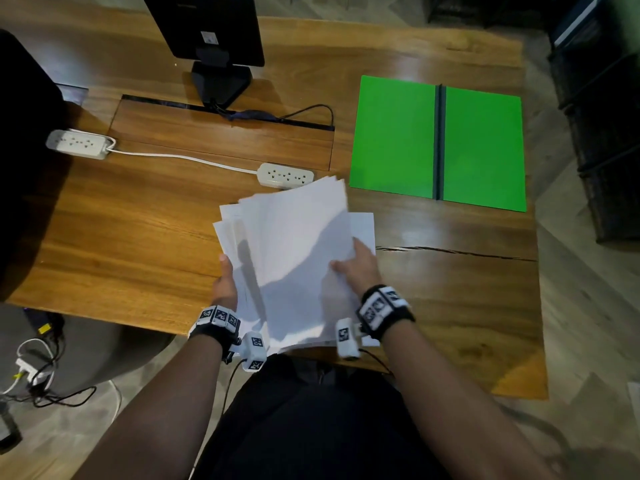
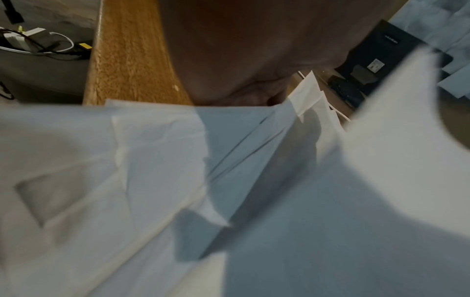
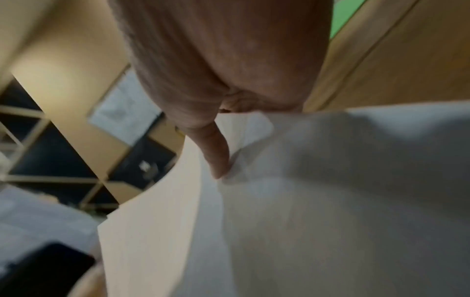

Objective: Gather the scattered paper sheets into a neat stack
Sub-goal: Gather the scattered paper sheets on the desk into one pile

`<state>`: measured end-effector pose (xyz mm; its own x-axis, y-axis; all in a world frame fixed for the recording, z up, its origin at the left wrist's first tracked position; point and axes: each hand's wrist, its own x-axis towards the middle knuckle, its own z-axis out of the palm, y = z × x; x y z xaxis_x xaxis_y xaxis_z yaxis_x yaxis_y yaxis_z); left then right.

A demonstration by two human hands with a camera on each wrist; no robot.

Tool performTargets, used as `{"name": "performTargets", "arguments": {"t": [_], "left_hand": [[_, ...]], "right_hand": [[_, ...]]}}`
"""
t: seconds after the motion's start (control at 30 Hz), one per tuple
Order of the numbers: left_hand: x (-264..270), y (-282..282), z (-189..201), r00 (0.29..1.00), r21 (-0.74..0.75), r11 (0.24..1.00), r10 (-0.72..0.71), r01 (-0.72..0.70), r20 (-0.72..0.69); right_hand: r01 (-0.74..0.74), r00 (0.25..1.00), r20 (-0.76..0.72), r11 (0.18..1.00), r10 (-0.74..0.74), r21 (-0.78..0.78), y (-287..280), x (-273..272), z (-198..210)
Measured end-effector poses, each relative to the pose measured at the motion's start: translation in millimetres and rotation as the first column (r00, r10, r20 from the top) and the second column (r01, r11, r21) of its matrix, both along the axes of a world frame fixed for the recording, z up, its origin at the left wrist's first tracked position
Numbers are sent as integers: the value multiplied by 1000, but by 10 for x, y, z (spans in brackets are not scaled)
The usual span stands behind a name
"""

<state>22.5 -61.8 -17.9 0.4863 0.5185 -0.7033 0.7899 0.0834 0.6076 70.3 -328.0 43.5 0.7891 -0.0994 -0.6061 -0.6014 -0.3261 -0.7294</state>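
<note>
A loose bundle of white paper sheets (image 1: 294, 244) is held over the near edge of the wooden desk (image 1: 138, 230), its edges fanned out and uneven. My left hand (image 1: 227, 282) grips the bundle's left side, thumb on top. My right hand (image 1: 356, 268) grips the right side, thumb pressed on the top sheet and fingers hidden underneath. In the left wrist view the sheets (image 2: 254, 191) fill the lower frame below my palm (image 2: 241, 60). The right wrist view shows my thumb (image 3: 216, 154) pressing into the curved top sheet (image 3: 330, 201).
An open green folder (image 1: 436, 143) lies at the desk's right rear. Two white power strips (image 1: 285, 174) (image 1: 78, 144) joined by a cable sit behind the papers. A black monitor on a stand (image 1: 214, 46) is at the back. Cables lie on the floor at left.
</note>
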Motion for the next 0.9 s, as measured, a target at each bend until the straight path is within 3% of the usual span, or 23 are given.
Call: {"name": "performTargets", "arguments": {"t": [0.1,0.2,0.27,0.33,0.47,0.53,0.63,0.8,0.9], "left_hand": [[14,-25,58,998,2,1000,-27,27,55],[9,-20,-40,986,-55,985,-159,162,45],[-16,2,-141,985,-50,984,-168,170,38],[-2,-7,-159,984,-22,984,-176,177,31],[6,15,-247,979,-6,979,-204,204,6],[3,25,-288,977,3,977,-211,211,-6],[4,11,-345,980,0,980,-201,201,-11],[-9,-21,-196,968,61,967,-244,247,-57],[2,-1,-168,961,47,963,-261,266,-89]], "right_hand": [[-126,985,-142,968,96,-218,275,-57,-370],[68,973,-150,838,-176,-542,133,-40,-481],[184,930,-165,805,-329,-564,10,-24,-491],[225,908,-200,833,-367,-506,-69,-4,-531],[79,947,-244,891,-206,-446,-253,-21,-489],[56,979,-142,863,-146,-502,-314,-39,-296],[89,988,153,831,-4,-549,-440,-140,274],[4,849,433,816,303,-578,-718,-361,1338],[-67,789,501,860,356,-506,-731,-304,1589]]}}
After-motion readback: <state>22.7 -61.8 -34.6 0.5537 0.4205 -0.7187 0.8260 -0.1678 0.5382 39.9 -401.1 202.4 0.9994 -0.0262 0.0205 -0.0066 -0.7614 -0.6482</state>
